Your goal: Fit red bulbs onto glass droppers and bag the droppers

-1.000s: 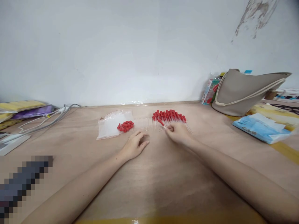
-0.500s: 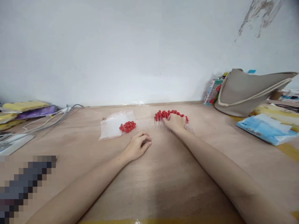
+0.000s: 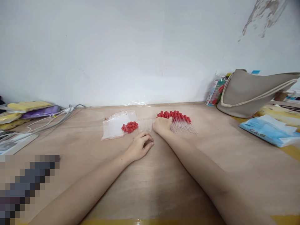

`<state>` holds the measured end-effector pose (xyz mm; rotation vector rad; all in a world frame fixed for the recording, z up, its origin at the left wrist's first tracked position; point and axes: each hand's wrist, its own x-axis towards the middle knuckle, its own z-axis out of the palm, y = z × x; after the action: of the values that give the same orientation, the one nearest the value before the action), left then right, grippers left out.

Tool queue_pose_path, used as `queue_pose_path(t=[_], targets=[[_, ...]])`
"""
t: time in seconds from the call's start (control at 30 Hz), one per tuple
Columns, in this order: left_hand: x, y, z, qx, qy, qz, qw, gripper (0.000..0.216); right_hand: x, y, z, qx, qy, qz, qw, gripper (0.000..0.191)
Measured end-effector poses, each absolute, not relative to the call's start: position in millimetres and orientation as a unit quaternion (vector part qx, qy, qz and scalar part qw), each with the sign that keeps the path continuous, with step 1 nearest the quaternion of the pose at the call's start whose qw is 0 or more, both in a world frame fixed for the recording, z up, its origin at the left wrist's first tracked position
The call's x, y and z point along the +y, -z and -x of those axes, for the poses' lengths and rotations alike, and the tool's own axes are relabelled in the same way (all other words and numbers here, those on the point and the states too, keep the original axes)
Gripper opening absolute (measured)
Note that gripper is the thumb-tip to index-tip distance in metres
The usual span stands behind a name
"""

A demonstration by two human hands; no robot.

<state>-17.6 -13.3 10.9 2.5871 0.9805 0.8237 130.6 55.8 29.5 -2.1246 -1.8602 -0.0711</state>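
Observation:
My left hand (image 3: pixel 140 146) rests on the table with loosely curved fingers, its thumb apart from them and nothing between. Just beyond it lies a row of thin clear dropper tubes (image 3: pixel 145 125). To their left, red rubber bulbs (image 3: pixel 129 127) sit in a small pile at the edge of a clear plastic bag (image 3: pixel 112 126). My right hand (image 3: pixel 161 125) is over the left end of a row of clear droppers with red bulbs (image 3: pixel 179 117), beside the bare tubes. Its fingertips are hidden, so I cannot see whether they hold anything.
On the right stand a grey bag (image 3: pixel 248 93) with a cord and a printed package (image 3: pixel 214 90); a blue tissue pack (image 3: pixel 264 129) lies before them. Yellow and purple packets (image 3: pixel 32 109), cables (image 3: pixel 61 117) and a white object (image 3: pixel 21 143) are on the left. A wall backs the table.
My right hand has moved left, from over the middle of the red-bulbed droppers to their left end, uncovering more of the row. My left hand has stayed in place on the table.

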Motion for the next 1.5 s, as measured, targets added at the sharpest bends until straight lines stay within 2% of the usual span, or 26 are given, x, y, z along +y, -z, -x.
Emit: queue_pose_path(t=[0.13,0.23,0.4,0.53,0.67,0.8,0.9,1.07,1.13,1.23,1.33,1.5], targets=[[-16,-11,14,0.334,-0.287,-0.889,0.128,0.012,60,-26,-125,-0.647,0.025,0.746,0.155,0.019],[-13,-17,17,0.353,-0.341,-0.866,0.093,0.012,56,-26,-124,-0.653,0.027,0.739,0.162,0.020],[23,-34,55,0.532,-0.444,-0.721,-0.030,0.018,34,-28,-134,-0.670,0.059,0.713,0.197,0.028],[50,-39,92,0.682,-0.332,-0.648,-0.069,0.024,8,-19,-154,-0.697,0.089,0.667,0.249,0.025],[59,-34,102,0.742,-0.227,-0.629,-0.040,0.036,-17,-5,-181,-0.717,0.107,0.619,0.301,0.020],[62,-30,99,0.746,-0.192,-0.637,-0.014,0.038,-35,1,-203,-0.743,0.114,0.571,0.328,0.017],[64,-32,101,0.756,-0.200,-0.624,0.000,0.034,-39,3,-212,-0.752,0.124,0.560,0.325,0.022],[54,-37,92,0.666,-0.349,-0.654,-0.083,0.023,-38,0,-212,-0.759,0.073,0.551,0.339,0.019],[42,-37,76,0.577,-0.394,-0.714,-0.050,0.020,-40,-3,-211,-0.761,0.037,0.542,0.354,0.017],[16,-29,43,0.457,-0.386,-0.800,0.053,0.017,-43,-6,-209,-0.778,0.009,0.511,0.367,0.014],[-6,-21,18,0.381,-0.356,-0.851,0.067,0.021,-46,-6,-207,-0.799,0.016,0.476,0.367,0.013],[-17,-18,8,0.358,-0.338,-0.863,0.109,0.022,-47,-6,-203,-0.816,0.026,0.449,0.362,0.014]])
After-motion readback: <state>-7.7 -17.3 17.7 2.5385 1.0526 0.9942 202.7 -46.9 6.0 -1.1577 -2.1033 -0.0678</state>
